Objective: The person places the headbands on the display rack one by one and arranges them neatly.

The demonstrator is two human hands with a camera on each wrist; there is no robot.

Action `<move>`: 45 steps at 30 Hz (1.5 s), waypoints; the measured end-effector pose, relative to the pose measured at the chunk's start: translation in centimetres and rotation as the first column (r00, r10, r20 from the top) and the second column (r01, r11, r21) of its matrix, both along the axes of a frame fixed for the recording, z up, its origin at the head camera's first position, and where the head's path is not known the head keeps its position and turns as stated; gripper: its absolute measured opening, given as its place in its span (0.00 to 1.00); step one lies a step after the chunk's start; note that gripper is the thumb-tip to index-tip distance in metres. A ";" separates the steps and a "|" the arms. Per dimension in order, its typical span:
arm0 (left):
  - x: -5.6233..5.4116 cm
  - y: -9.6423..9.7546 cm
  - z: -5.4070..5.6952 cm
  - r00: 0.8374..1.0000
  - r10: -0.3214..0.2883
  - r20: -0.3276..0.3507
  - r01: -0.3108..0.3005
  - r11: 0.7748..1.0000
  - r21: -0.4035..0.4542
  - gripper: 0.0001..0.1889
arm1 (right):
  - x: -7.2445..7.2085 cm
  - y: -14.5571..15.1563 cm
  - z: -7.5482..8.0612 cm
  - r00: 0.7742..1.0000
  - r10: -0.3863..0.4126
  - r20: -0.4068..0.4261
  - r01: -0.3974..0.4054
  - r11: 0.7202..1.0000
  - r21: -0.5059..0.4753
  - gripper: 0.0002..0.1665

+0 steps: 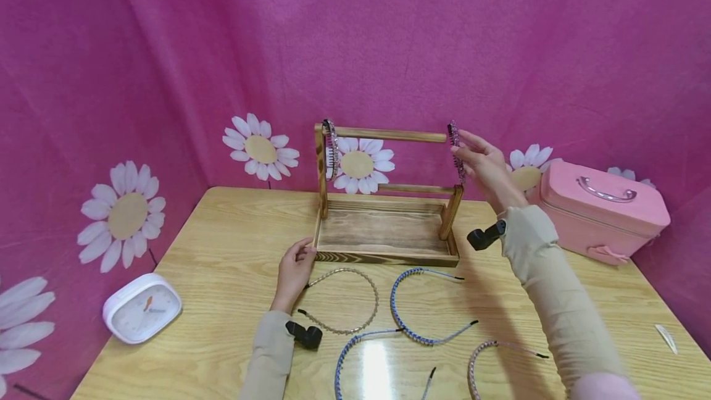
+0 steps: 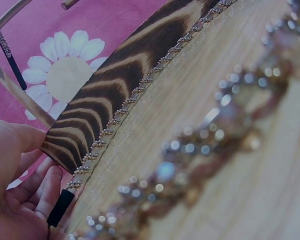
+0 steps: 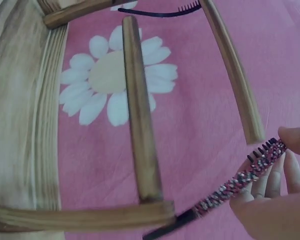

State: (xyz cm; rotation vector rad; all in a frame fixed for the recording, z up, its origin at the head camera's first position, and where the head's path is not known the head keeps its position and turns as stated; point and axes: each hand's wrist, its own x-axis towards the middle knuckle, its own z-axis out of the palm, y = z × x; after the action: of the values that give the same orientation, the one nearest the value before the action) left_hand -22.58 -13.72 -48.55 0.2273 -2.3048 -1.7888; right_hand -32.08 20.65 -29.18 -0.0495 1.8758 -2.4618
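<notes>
My right hand (image 1: 489, 168) pinches a glittery pink headband (image 1: 455, 147) with black comb teeth between thumb and fingers. That headband stands at the free right end of the upper rod (image 1: 389, 134) of a wooden rack (image 1: 383, 258). In the right wrist view, its beaded side (image 3: 240, 182) is right by the rod's end, and its black tip overlaps the rack's post. A similar toothed headband (image 1: 334, 152) hangs at the rod's left end. With thumb and fingers, my left hand (image 1: 294, 270) grips the front left corner of the rack's tray base. A beaded gold headband (image 1: 376, 301) lies close beside this hand.
Two blue headbands (image 1: 395, 301) and a pinkish one (image 1: 472, 370) lie in front of the rack. A white clock (image 1: 141, 308) stands at the left, a pink case (image 1: 602, 208) at the right. Near the right edge lies a small white clip (image 1: 666, 339).
</notes>
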 end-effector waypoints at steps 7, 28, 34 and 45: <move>0.1 0.0 0.0 1.000 0.011 0.000 -0.011 1.000 0.004 0.16 | -0.7 -3.0 1.2 1.000 -0.001 0.012 0.001 1.000 0.000 0.38; -0.3 0.1 0.2 1.000 0.010 -0.007 -0.010 1.000 -0.015 0.16 | -1.2 -15.1 0.5 0.996 0.075 0.037 -0.070 0.989 -0.129 0.32; -0.3 -0.1 0.1 1.000 0.006 -0.012 -0.006 1.000 -0.017 0.16 | -0.9 -17.8 -0.1 0.994 0.069 0.083 -0.049 0.974 -0.223 0.31; -0.2 -0.1 -0.2 1.000 0.011 -0.001 -0.011 1.000 -0.012 0.16 | -1.3 -19.7 -0.7 0.995 0.062 0.075 -0.038 0.956 -0.290 0.30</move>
State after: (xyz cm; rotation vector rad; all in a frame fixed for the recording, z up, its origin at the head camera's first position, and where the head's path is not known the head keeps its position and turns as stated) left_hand -22.81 -13.82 -48.80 0.2368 -2.3080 -1.7692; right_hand -33.36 0.99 -29.92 -0.0042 1.4524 -2.6358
